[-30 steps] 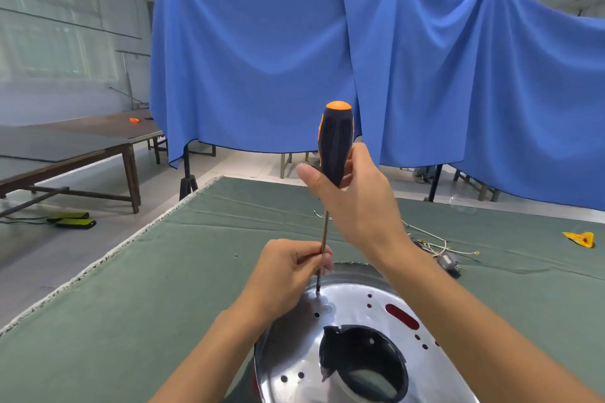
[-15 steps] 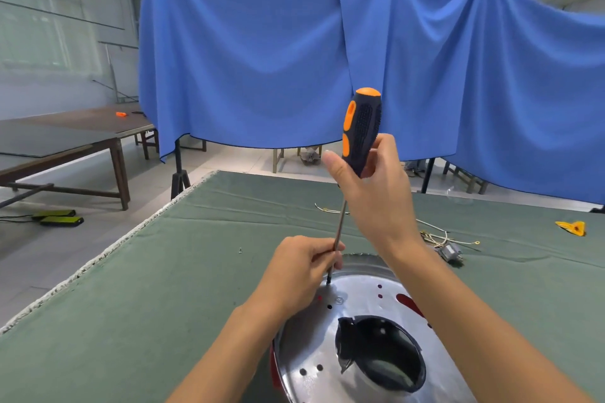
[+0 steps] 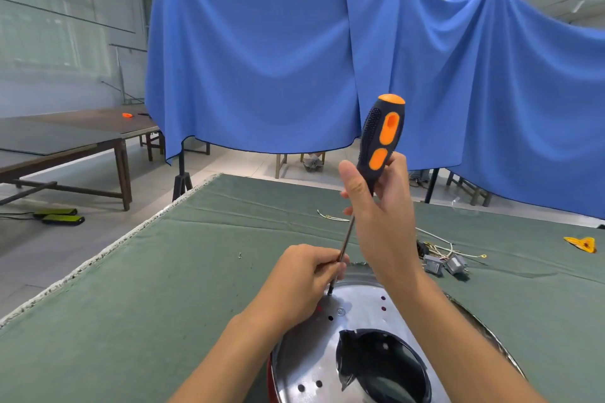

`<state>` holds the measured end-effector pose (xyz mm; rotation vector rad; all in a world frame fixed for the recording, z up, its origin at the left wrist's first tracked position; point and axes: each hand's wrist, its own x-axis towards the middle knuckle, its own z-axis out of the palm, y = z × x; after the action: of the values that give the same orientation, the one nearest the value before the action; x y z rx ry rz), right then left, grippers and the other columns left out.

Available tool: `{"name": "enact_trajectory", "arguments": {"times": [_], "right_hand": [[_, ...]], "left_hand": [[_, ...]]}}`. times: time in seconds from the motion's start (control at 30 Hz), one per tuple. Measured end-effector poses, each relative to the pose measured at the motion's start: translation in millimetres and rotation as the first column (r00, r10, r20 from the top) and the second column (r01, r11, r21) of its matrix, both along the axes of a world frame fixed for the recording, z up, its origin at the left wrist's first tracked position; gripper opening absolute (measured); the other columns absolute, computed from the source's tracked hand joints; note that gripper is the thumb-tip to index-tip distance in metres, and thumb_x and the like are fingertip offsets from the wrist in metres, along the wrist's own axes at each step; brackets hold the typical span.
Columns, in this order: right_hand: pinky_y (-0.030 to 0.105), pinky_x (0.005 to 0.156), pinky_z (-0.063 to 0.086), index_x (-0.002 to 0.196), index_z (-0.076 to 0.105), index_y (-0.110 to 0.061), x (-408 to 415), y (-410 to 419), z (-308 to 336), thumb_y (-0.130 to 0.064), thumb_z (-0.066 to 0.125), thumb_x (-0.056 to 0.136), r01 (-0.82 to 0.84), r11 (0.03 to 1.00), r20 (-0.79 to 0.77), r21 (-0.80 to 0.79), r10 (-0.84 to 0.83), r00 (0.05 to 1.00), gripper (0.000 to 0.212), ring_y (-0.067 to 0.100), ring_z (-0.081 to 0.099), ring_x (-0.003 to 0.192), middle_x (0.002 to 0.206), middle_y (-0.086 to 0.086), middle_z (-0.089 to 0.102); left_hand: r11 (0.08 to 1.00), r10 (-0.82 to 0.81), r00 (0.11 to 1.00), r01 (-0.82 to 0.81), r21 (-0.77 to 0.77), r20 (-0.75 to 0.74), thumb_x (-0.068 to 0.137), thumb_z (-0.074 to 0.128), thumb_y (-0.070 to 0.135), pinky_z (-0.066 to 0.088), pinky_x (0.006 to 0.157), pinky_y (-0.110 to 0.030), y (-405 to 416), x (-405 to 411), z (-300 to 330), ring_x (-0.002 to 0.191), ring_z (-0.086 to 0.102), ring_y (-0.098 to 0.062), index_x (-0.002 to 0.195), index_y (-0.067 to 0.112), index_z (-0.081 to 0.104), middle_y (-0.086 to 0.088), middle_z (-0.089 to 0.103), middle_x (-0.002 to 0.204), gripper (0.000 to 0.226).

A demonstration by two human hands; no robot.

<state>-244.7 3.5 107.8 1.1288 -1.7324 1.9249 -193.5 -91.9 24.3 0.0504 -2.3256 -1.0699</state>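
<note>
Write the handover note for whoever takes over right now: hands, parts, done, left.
Right hand grips the screwdriver handle. Left hand pinches the shaft near the tip, which sits on the metal plate near its far edge.
Done: one small screw lies loose on the green cloth; wired parts lie to the right.
Left: probably the screw at the tip; its state is hidden.

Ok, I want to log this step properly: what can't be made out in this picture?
Head view only.
1. What the screwdriver tip sits in on the metal plate: too small, and crowded by the left hand pinching the shaft.
2. The lower handle: covered by the right hand.
3. The plate's near part: cut off by the bottom edge; its right side lies behind the right forearm.
4. The speck on the green cloth: too small to identify.
</note>
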Motion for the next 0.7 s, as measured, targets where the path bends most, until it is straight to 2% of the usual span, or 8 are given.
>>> {"name": "enact_trajectory", "arguments": {"times": [0.07, 0.1, 0.2, 0.27, 0.33, 0.47, 0.6, 0.7], "right_hand": [[0.053, 0.075, 0.051, 0.094, 0.052, -0.021, 2, 2, -2, -0.044, 0.052, 0.087, -0.105, 0.994, 0.018, -0.010, 0.105, 0.994, 0.024, 0.029, 0.059, 0.083, 0.087, 0.004, 0.062], [0.047, 0.076, 0.051, 0.094, 0.056, -0.021, 0, 4, -2, -0.040, 0.050, 0.089, -0.136, 0.990, 0.030, -0.022, 0.137, 0.990, 0.020, 0.024, 0.061, 0.083, 0.087, 0.003, 0.066], [0.031, 0.070, 0.052, 0.091, 0.058, -0.024, -6, 6, 0, -0.032, 0.062, 0.088, -0.104, 0.993, 0.025, -0.051, 0.106, 0.994, 0.009, 0.013, 0.065, 0.078, 0.082, -0.005, 0.070], [0.028, 0.069, 0.051, 0.089, 0.053, -0.024, -10, 5, -2, -0.026, 0.073, 0.082, -0.037, 0.995, 0.033, -0.093, 0.040, 0.999, 0.021, 0.009, 0.062, 0.072, 0.077, -0.015, 0.068], [0.024, 0.067, 0.048, 0.089, 0.048, -0.024, -10, 4, -4, -0.028, 0.075, 0.079, 0.012, 0.995, 0.033, -0.099, -0.009, 0.999, 0.029, 0.001, 0.056, 0.066, 0.072, -0.023, 0.063], [0.040, 0.075, 0.052, 0.099, 0.049, -0.031, -8, 5, -6, -0.040, 0.067, 0.082, -0.051, 0.996, 0.067, -0.078, 0.057, 0.996, 0.026, 0.009, 0.060, 0.076, 0.077, -0.016, 0.065], [0.028, 0.071, 0.052, 0.093, 0.060, -0.029, -10, 9, -3, -0.034, 0.060, 0.088, -0.134, 0.989, 0.032, -0.059, 0.136, 0.990, 0.008, 0.010, 0.065, 0.078, 0.084, -0.002, 0.071], [0.029, 0.065, 0.049, 0.084, 0.057, -0.025, -11, 9, -2, -0.028, 0.072, 0.082, -0.107, 0.989, 0.067, -0.104, 0.114, 0.991, 0.015, 0.012, 0.063, 0.072, 0.071, -0.012, 0.068]], "left_hand": [[1.000, -0.002, 1.000, 0.002, -0.015, 0.001, 0.094, 0.056, 0.013, 0.038, 0.064, -0.017, -1, 0, -1, 0.058, 0.049, 0.004, 0.092, 0.010, 0.072, 0.011, 0.059, 0.066, 0.017], [1.000, 0.006, 1.000, -0.006, -0.019, -0.001, 0.095, 0.055, 0.013, 0.038, 0.064, -0.015, -1, 1, -1, 0.058, 0.050, 0.005, 0.093, 0.011, 0.072, 0.011, 0.061, 0.067, 0.017], [0.999, 0.031, 1.000, -0.031, -0.021, -0.003, 0.094, 0.056, 0.014, 0.048, 0.071, -0.021, 1, 2, 0, 0.069, 0.061, -0.001, 0.105, 0.014, 0.072, 0.005, 0.070, 0.078, 0.019], [0.999, 0.020, 1.000, -0.019, -0.049, 0.012, 0.093, 0.057, 0.017, 0.049, 0.075, -0.025, 1, 1, 1, 0.073, 0.062, -0.008, 0.104, 0.014, 0.071, 0.004, 0.069, 0.078, 0.017], [0.998, 0.003, 0.999, -0.002, -0.058, 0.032, 0.093, 0.057, 0.019, 0.045, 0.071, -0.022, 1, 1, 1, 0.067, 0.054, 0.001, 0.100, 0.016, 0.070, 0.013, 0.063, 0.072, 0.015], [0.998, -0.013, 0.998, 0.016, -0.063, 0.054, 0.096, 0.052, 0.013, 0.041, 0.066, -0.013, 0, 2, 1, 0.065, 0.053, 0.007, 0.102, 0.016, 0.070, 0.023, 0.059, 0.065, 0.020], [0.999, 0.005, 0.998, -0.001, -0.052, 0.066, 0.097, 0.051, 0.016, 0.050, 0.078, -0.024, 0, 1, 2, 0.079, 0.062, -0.005, 0.105, 0.018, 0.070, 0.016, 0.066, 0.078, 0.021], [0.998, 0.012, 0.998, -0.008, -0.056, 0.064, 0.095, 0.054, 0.017, 0.051, 0.079, -0.025, 0, 1, 1, 0.081, 0.064, -0.005, 0.102, 0.018, 0.071, 0.011, 0.070, 0.082, 0.018]]}}
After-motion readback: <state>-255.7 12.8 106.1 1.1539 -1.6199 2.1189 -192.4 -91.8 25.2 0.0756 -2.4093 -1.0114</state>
